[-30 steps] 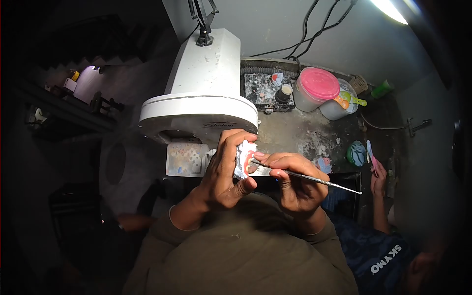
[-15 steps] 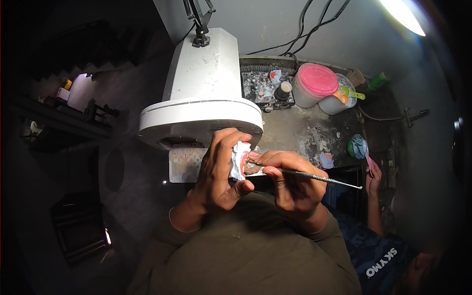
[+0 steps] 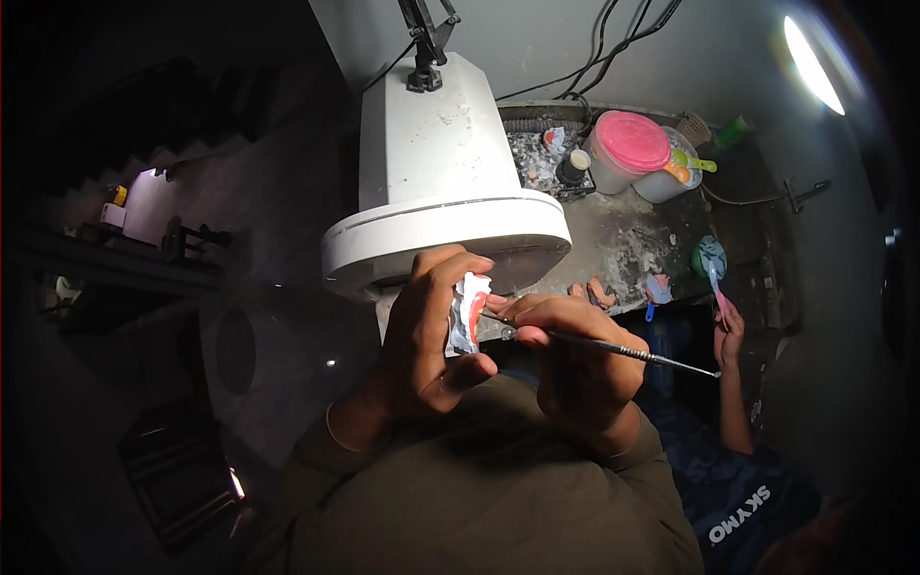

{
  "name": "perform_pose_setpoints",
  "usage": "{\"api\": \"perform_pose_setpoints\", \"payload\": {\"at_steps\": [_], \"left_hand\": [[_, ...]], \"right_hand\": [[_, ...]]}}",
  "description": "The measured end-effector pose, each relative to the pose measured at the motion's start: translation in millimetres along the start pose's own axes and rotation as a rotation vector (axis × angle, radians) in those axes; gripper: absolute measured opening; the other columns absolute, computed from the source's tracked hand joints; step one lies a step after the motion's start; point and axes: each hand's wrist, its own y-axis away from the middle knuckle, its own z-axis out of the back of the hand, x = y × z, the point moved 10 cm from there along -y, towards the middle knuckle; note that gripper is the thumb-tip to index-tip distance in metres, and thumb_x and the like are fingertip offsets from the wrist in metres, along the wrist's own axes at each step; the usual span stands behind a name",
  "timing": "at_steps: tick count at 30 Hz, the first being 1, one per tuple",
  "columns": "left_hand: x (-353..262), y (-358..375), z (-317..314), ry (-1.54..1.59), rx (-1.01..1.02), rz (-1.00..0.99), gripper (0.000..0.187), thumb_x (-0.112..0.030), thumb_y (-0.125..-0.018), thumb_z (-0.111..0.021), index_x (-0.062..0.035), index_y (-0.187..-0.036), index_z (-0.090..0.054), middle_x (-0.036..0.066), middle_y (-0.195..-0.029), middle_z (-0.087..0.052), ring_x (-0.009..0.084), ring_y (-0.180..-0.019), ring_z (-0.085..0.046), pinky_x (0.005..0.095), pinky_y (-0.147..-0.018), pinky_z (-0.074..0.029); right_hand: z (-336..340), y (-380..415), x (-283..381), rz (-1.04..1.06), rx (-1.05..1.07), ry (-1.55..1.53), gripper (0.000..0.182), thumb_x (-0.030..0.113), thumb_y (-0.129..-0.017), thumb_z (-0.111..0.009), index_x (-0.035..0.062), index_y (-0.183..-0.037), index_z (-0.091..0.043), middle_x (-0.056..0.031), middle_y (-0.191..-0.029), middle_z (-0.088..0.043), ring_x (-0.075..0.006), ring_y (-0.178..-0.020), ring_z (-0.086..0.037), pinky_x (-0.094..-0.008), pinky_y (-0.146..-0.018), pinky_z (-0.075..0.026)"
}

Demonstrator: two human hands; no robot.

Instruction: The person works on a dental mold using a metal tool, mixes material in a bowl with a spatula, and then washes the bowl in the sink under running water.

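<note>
A big white lamp [image 3: 446, 192] hangs low over the desk [image 3: 613, 244] and hides much of it, its rim just above the 2 hands. Behind it sit a cluttered tray [image 3: 541, 158] with a small dark bottle [image 3: 573, 165], a tub with a pink lid [image 3: 632, 142], and a second tub [image 3: 671, 182] holding an orange and a green spoon. Cables [image 3: 613, 38] run up the wall. Pink scraps [image 3: 594, 290] lie at the desk's front edge, and a small green bowl [image 3: 707, 257] stands near the right end, where another person's hand [image 3: 728, 335] holds a thin pink tool (what it is cannot be told). The left hand [image 3: 426, 335] is raised in front of the chest, fingers curled over the top and thumb pressed below, clamped on a white cast [image 3: 467, 311] with a pink-red patch facing right. The right hand [image 3: 570, 359] is closed in a pen grip on a thin metal pick [image 3: 613, 347], its left tip meeting the cast, its long end pointing right and slightly down.
</note>
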Motion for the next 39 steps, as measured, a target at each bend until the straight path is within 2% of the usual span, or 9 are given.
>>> {"api": "perform_pose_setpoints", "payload": {"at_steps": [11, 13, 16, 19, 23, 25, 28, 31, 39], "left_hand": [[-0.5, 24.0, 39.0, 0.005, 0.010, 0.015, 0.088, -0.072, -0.091, -0.051, 0.0051, -0.133, -0.046, 0.024, -0.121, -0.051, 0.0362, -0.109, -0.056, 0.0432, -0.094, -0.045], [3.3, 27.7, 42.7, 0.009, 0.032, 0.051, 0.094, -0.080, -0.086, -0.051, 0.0011, -0.134, -0.047, 0.019, -0.123, -0.047, 0.0284, -0.114, -0.050, 0.0402, -0.099, -0.041], [7.5, 34.2, 44.5, 0.101, 0.013, 0.162, 0.094, -0.080, -0.086, -0.051, 0.0008, -0.135, -0.047, 0.019, -0.123, -0.046, 0.0283, -0.113, -0.052, 0.0403, -0.098, -0.042], [2.2, 35.1, 53.5, -0.009, 0.000, -0.013, 0.093, -0.079, -0.087, -0.051, 0.0007, -0.135, -0.047, 0.019, -0.123, -0.047, 0.0285, -0.112, -0.053, 0.0406, -0.097, -0.043], [10.5, 43.8, 58.8, 0.130, -0.033, 0.152, 0.092, -0.078, -0.087, -0.051, 0.0007, -0.135, -0.048, 0.019, -0.122, -0.047, 0.0289, -0.112, -0.055, 0.0406, -0.097, -0.042], [-2.6, 40.7, 66.1, -0.031, -0.013, -0.018, 0.092, -0.078, -0.087, -0.051, 0.0009, -0.135, -0.048, 0.019, -0.122, -0.048, 0.0289, -0.113, -0.055, 0.0408, -0.098, -0.042], [-3.8, 44.0, 72.6, -0.028, -0.053, -0.055, 0.087, -0.071, -0.090, -0.054, 0.0037, -0.133, -0.048, 0.024, -0.121, -0.052, 0.0355, -0.110, -0.056, 0.0433, -0.093, -0.045], [6.2, 50.5, 72.0, 0.074, -0.066, 0.061, 0.088, -0.072, -0.089, -0.055, 0.0035, -0.133, -0.048, 0.023, -0.121, -0.052, 0.0354, -0.109, -0.056, 0.0434, -0.093, -0.045], [-0.7, 50.1, 85.7, -0.037, -0.053, -0.015, 0.087, -0.072, -0.089, -0.054, 0.0028, -0.133, -0.048, 0.023, -0.121, -0.051, 0.0353, -0.108, -0.056, 0.0430, -0.092, -0.046]], "right_hand": [[-38.0, -1.1, 32.3, -0.048, 0.007, 0.085, 0.012, -0.002, -0.088, -0.072, -0.0038, -0.099, -0.067, -0.0116, -0.090, -0.073, -0.0231, -0.074, -0.073, -0.0301, -0.062, -0.057], [-43.9, -1.2, 33.8, -0.058, 0.031, 0.120, 0.012, -0.002, -0.088, -0.072, -0.0039, -0.099, -0.067, -0.0114, -0.089, -0.072, -0.0229, -0.073, -0.073, -0.0298, -0.062, -0.057], [-49.7, 1.0, 37.6, -0.015, 0.038, 0.134, 0.010, -0.003, -0.088, -0.071, -0.0039, -0.097, -0.067, -0.0113, -0.088, -0.072, -0.0227, -0.072, -0.072, -0.0297, -0.062, -0.057], [-55.9, -0.9, 43.1, -0.008, 0.016, 0.115, 0.009, -0.005, -0.087, -0.070, -0.0037, -0.095, -0.067, -0.0114, -0.087, -0.072, -0.0228, -0.071, -0.072, -0.0297, -0.061, -0.057], [-61.1, -0.7, 44.5, -0.021, 0.016, 0.090, 0.008, -0.006, -0.087, -0.069, -0.0037, -0.094, -0.067, -0.0118, -0.086, -0.072, -0.0227, -0.071, -0.072, -0.0292, -0.061, -0.057], [-66.6, -1.5, 47.5, 0.004, 0.028, 0.081, 0.009, -0.006, -0.087, -0.069, -0.0037, -0.095, -0.067, -0.0121, -0.086, -0.072, -0.0225, -0.071, -0.072, -0.0289, -0.061, -0.057], [-71.4, -2.1, 50.1, -0.023, 0.019, 0.060, 0.009, -0.006, -0.087, -0.069, -0.0037, -0.095, -0.067, -0.0124, -0.087, -0.072, -0.0224, -0.070, -0.072, -0.0288, -0.061, -0.056], [-73.5, 0.2, 49.4, 0.005, 0.013, 0.084, 0.009, -0.006, -0.086, -0.070, -0.0034, -0.095, -0.068, -0.0119, -0.086, -0.072, -0.0222, -0.070, -0.072, -0.0286, -0.060, -0.056], [-85.1, -4.8, 57.1, 0.000, 0.027, 0.070, 0.009, -0.008, -0.085, -0.069, -0.0042, -0.094, -0.068, -0.0110, -0.087, -0.072, -0.0230, -0.074, -0.074, -0.0300, -0.062, -0.058]]}}
